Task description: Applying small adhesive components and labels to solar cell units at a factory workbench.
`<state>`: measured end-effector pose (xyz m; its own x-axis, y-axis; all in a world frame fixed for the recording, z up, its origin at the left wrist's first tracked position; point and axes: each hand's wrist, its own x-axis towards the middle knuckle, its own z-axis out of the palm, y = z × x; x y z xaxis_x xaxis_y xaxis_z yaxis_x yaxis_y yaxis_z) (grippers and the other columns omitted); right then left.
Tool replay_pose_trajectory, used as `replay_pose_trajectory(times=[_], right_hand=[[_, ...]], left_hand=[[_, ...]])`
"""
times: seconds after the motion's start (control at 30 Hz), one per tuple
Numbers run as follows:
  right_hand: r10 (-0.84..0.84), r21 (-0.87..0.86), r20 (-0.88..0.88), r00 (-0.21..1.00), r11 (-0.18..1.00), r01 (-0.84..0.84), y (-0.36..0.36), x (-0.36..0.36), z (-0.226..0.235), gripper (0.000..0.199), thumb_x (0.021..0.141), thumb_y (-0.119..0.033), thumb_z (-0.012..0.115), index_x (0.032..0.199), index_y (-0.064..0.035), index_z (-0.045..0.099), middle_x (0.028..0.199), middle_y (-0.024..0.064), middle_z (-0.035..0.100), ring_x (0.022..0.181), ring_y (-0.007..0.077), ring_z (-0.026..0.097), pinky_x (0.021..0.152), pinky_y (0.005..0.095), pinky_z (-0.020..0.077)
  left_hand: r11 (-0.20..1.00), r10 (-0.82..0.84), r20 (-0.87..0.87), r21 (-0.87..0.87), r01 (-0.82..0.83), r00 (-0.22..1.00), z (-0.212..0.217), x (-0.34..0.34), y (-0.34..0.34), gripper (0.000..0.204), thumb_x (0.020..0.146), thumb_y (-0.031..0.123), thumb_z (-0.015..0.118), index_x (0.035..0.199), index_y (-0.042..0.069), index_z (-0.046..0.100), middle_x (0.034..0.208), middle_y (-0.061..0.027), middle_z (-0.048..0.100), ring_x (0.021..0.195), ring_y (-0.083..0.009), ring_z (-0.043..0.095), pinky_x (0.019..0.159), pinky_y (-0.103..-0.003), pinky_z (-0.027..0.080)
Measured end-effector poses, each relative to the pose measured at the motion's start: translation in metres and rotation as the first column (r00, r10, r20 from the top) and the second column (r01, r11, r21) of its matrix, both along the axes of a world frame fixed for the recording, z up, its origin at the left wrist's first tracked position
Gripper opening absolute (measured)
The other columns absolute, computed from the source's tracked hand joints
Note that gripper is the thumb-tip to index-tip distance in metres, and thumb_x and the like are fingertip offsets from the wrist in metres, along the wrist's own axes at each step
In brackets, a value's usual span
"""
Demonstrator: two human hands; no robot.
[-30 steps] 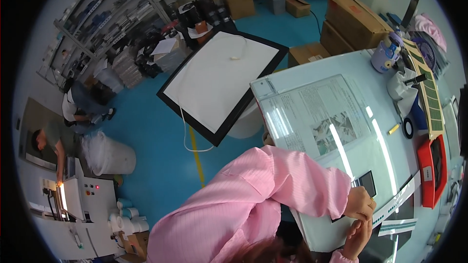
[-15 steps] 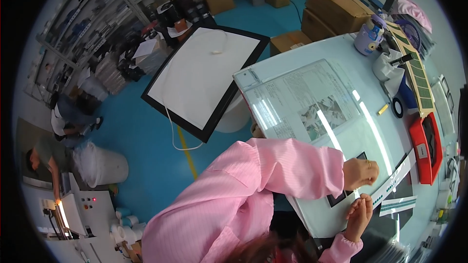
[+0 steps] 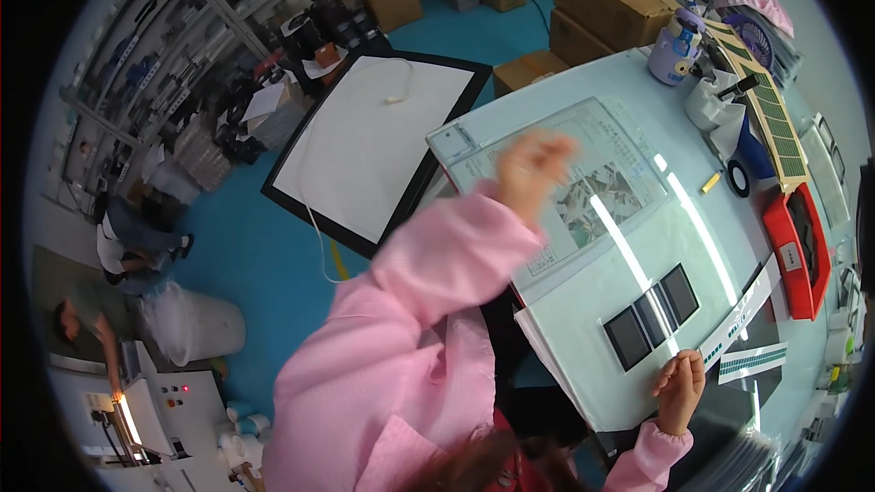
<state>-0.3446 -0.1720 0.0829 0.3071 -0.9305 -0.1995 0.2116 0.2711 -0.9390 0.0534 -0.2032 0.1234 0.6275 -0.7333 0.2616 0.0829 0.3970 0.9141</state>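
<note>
My left hand (image 3: 536,169), smeared by motion, is over the printed sheet (image 3: 597,128) lying under a clear cover on the table. Its fingers are too blurred to read. My right hand (image 3: 679,390) is curled with its fingertips together, at the near end of a white strip with dark green marks (image 3: 743,312). Whatever those fingers hold, if anything, is hidden. Beyond that hand, dark rectangular panels (image 3: 627,339) lie in a row on the pale green tabletop (image 3: 583,383). A second marked strip (image 3: 753,362) rests just right of my right hand.
At the table's right side are a red bin (image 3: 791,251), a black tape ring (image 3: 738,179), a yellow stick (image 3: 711,182) and a purple bottle (image 3: 674,53). A black-framed white board (image 3: 365,141) stands left of the table. Cardboard boxes (image 3: 615,0) sit behind. Two people work at far left.
My left hand has moved from the dark panels up and left to above the printed sheet, uncovering the panels. My right hand stays near the strip's end. The view has shifted slightly.
</note>
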Motion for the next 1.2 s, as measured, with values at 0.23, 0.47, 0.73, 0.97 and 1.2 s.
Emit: replay_pose_trajectory(times=[0.23, 0.47, 0.73, 0.97, 1.2], right_hand=[[-0.022, -0.018, -0.007, 1.0, 1.0, 0.021, -0.001, 0.003, -0.007, 0.013, 0.104, -0.017, 0.047, 0.105, -0.0051, 0.053, 0.073, 0.0024, 0.053, 0.055, 0.0084, 0.05, 0.042, 0.0209, 0.0428], [-0.057, -0.044, -0.024, 0.998, 0.997, 0.056, 0.001, 0.009, -0.008, 0.014, 0.104, -0.016, 0.047, 0.107, -0.0046, 0.054, 0.073, 0.0019, 0.053, 0.055, 0.0075, 0.05, 0.042, 0.0203, 0.0425], [-0.156, -0.073, -0.045, 0.987, 0.986, 0.153, 0.006, 0.011, -0.01, 0.013, 0.104, -0.015, 0.048, 0.106, -0.0042, 0.054, 0.073, 0.0029, 0.055, 0.055, 0.009, 0.051, 0.044, 0.0211, 0.0438], [-0.196, -0.088, -0.097, 0.976, 0.978, 0.188, 0.007, 0.014, -0.009, 0.014, 0.104, -0.016, 0.048, 0.107, -0.0043, 0.055, 0.073, 0.0024, 0.055, 0.054, 0.0082, 0.051, 0.044, 0.0206, 0.0435], [-0.203, -0.107, -0.129, 0.971, 0.976, 0.189, 0.008, 0.016, -0.011, 0.014, 0.104, -0.016, 0.049, 0.107, -0.0043, 0.055, 0.072, 0.0022, 0.055, 0.053, 0.0083, 0.051, 0.043, 0.0206, 0.0438]], left_hand=[[0.751, 0.624, 0.206, 0.107, -0.652, 0.753, -0.102, 0.239, 0.092, 0.015, 0.093, 0.019, 0.069, 0.095, 0.004, 0.067, 0.074, -0.001, 0.063, 0.053, -0.0061, 0.05, 0.046, -0.023, 0.038], [0.674, 0.377, 0.459, 0.46, -0.578, 0.805, -0.234, 0.224, 0.097, 0.015, 0.082, 0.017, 0.076, 0.091, 0.006, 0.072, 0.077, -0.008, 0.07, 0.061, -0.0183, 0.062, 0.061, -0.032, 0.052], [0.542, -0.16, 0.928, 0.368, -0.755, 0.337, -0.241, 0.234, 0.042, 0.013, 0.075, 0.019, 0.073, 0.087, 0.019, 0.076, 0.119, -0.0006, 0.059, 0.12, -0.0236, 0.048, 0.098, -0.046, 0.038], [0.569, -0.392, 0.916, 0.315, -0.759, 0.086, -0.247, 0.247, 0.027, 0.037, 0.084, 0.014, 0.061, 0.121, 0.015, 0.065, 0.13, -0.0063, 0.054, 0.127, -0.0253, 0.044, 0.101, -0.045, 0.035], [0.499, -0.564, 0.804, 0.515, -0.698, 0.19, -0.243, 0.244, 0.025, 0.045, 0.088, 0.011, 0.055, 0.133, 0.011, 0.056, 0.143, -0.008, 0.046, 0.136, -0.0242, 0.036, 0.105, -0.046, 0.032]])
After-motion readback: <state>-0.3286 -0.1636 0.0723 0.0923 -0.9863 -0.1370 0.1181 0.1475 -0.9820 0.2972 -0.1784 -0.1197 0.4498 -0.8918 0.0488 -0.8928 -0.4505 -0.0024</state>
